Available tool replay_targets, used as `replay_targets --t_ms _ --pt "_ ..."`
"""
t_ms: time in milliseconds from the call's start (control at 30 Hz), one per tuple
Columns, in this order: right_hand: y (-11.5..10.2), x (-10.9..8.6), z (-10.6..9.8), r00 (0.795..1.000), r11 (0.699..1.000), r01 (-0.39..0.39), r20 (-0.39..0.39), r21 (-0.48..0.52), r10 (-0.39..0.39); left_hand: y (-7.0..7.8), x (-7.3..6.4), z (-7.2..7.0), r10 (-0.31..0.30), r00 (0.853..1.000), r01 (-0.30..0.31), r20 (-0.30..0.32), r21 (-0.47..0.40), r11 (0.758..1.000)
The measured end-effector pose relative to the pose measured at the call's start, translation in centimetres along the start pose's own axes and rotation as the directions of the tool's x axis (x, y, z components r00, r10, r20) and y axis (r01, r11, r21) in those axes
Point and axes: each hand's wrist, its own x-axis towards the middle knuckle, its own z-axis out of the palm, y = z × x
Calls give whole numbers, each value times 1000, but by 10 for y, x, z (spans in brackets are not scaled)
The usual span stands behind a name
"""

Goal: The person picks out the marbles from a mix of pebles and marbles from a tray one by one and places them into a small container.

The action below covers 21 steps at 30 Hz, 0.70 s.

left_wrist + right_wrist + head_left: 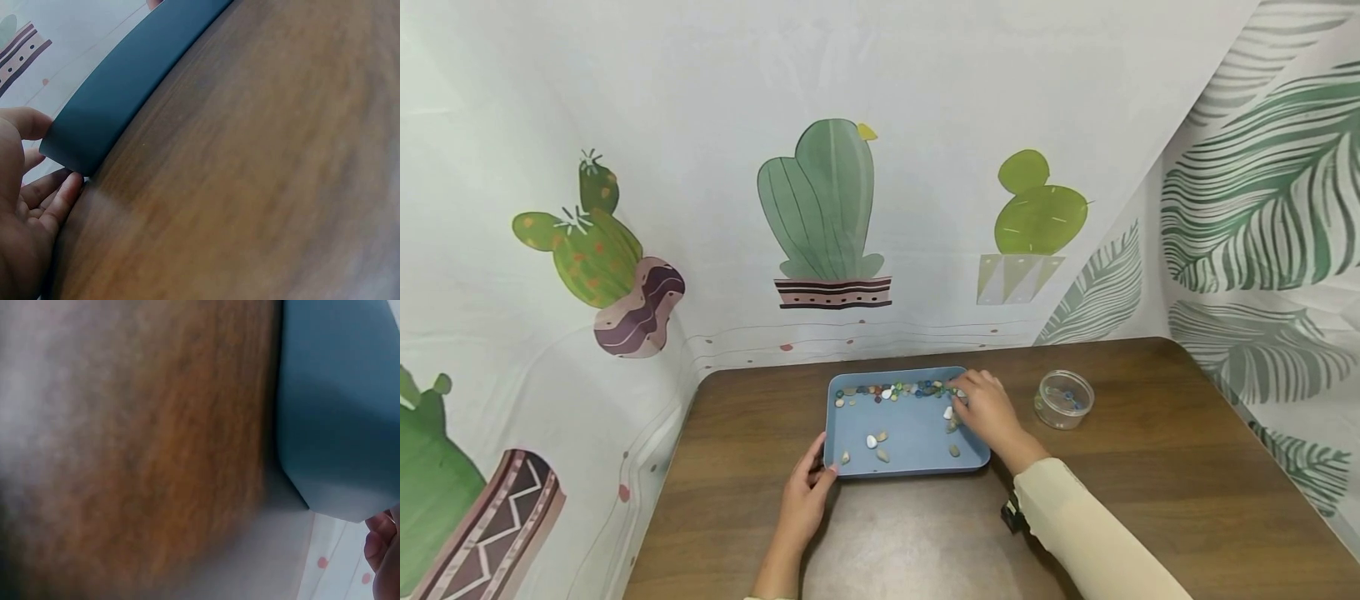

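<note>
The near left corner of the blue tray is held between thumb and fingers by the left grip, pebbles being scattered to its right. Colored stones are lined up left of the right grip, whose openness and hold cannot be told; to its right, a clear tub is set on the counter.
</note>
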Motion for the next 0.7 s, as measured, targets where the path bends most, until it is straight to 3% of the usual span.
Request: replay_targets --t_ms 367,700 --pt "0 7 8 999 992 -1 53 -126 8 2 0 1 -32 999 32 -3 10 999" --pt "-1 12 11 994 984 -30 97 -176 48 2 1 1 -44 999 44 1 25 999"
